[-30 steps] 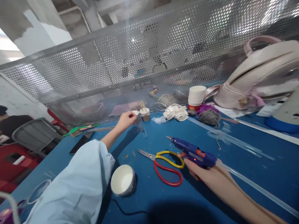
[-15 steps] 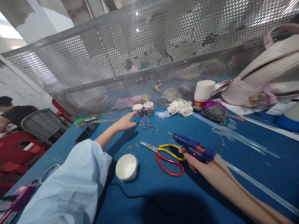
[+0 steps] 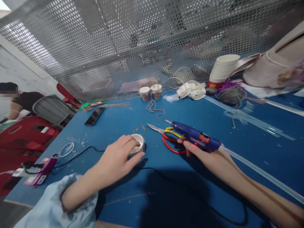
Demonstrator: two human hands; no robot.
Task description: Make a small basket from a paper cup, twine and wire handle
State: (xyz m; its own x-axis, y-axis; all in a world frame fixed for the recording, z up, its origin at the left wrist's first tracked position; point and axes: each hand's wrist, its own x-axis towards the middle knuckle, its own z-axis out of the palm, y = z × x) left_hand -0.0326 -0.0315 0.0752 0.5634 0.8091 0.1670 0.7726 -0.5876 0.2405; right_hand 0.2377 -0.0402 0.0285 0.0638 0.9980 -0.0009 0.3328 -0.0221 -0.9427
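Observation:
My left hand (image 3: 124, 155) is closed on a short cup (image 3: 140, 139) with a white inside, its fingers over the rim and its thumb along the near side. The hand hides much of the cup. In my right hand (image 3: 200, 153) is a blue hot glue gun (image 3: 193, 134), nozzle pointing left, a red light glowing on its body. A long clear glue stick (image 3: 258, 172) runs out of its back end. Just beneath the nozzle lie scissors (image 3: 169, 145) with one red and one yellow handle, partly covered by the gun.
Two small cups (image 3: 145, 94) and a loop of grey cord (image 3: 155, 109) sit farther back. Stacked paper cups (image 3: 223, 71), grey yarn (image 3: 231, 95) and clear glue sticks (image 3: 254, 120) are at right. At left are a phone (image 3: 94, 116), a purple power strip (image 3: 42, 171) and a seated person (image 3: 26, 101).
My left hand has come back from the two small cups to the short cup and taken hold of it. My right hand still holds the glue gun. The view has shifted.

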